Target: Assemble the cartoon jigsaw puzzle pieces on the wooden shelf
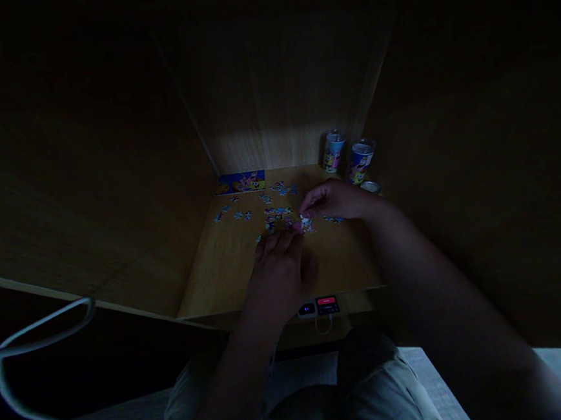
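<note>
Small colourful jigsaw pieces [278, 210] lie on a wooden desk [217, 273], some of them joined into a partly built patch. At that patch's right side, my right hand [333, 199] pinches a pale jigsaw piece [305, 221] between thumb and fingertips. My left hand [282, 261] rests palm down just in front of the patch. Its fingers reach forward onto the lower pieces and cover part of them. Loose jigsaw pieces [242, 215] are scattered to the left, and a few joined jigsaw pieces [333, 219] lie beneath my right wrist.
Two cartoon-printed canisters [334, 151] stand at the back right, with a round lid [370, 186] before them. A printed picture strip [240, 182] lies at the back left. Tall panels enclose the desk. A red-lit device [327, 303] and a white cable [41, 326] are nearer me. The scene is dim.
</note>
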`<state>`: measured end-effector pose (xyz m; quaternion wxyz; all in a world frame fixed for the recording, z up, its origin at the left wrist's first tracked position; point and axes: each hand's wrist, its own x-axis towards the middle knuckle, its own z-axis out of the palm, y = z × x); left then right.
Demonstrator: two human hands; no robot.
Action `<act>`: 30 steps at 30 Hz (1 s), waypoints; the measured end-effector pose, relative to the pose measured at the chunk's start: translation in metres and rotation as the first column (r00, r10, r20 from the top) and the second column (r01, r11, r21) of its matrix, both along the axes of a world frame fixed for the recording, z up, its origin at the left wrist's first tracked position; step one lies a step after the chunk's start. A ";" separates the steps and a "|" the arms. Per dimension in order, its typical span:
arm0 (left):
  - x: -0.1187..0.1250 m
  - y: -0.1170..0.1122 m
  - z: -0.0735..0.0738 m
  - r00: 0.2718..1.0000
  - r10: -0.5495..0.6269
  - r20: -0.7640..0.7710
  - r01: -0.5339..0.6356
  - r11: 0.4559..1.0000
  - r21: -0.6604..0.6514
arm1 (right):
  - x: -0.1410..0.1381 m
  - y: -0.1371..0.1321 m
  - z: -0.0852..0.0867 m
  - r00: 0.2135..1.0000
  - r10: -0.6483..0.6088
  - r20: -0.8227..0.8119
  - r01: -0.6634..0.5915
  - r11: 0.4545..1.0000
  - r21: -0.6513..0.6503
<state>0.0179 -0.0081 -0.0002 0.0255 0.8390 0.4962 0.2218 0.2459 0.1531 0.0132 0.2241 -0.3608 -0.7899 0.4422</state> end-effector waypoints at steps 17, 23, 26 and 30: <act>-0.001 0.001 0.001 1.000 0.003 0.014 -0.002 1.000 -0.022 | -0.006 -0.018 0.018 0.979 0.070 0.192 -0.062 0.997 -0.047; -0.001 0.002 0.000 1.000 -0.006 0.018 0.007 1.000 -0.021 | -0.006 -0.017 0.016 0.968 0.065 0.242 -0.064 0.998 -0.013; -0.001 0.003 -0.001 1.000 -0.005 0.024 0.006 1.000 -0.016 | -0.007 -0.016 0.015 0.967 0.067 0.245 -0.070 0.998 0.004; -0.001 0.002 -0.001 1.000 0.002 0.025 -0.001 1.000 -0.021 | -0.006 -0.012 0.011 0.975 -0.004 0.221 -0.019 0.995 0.102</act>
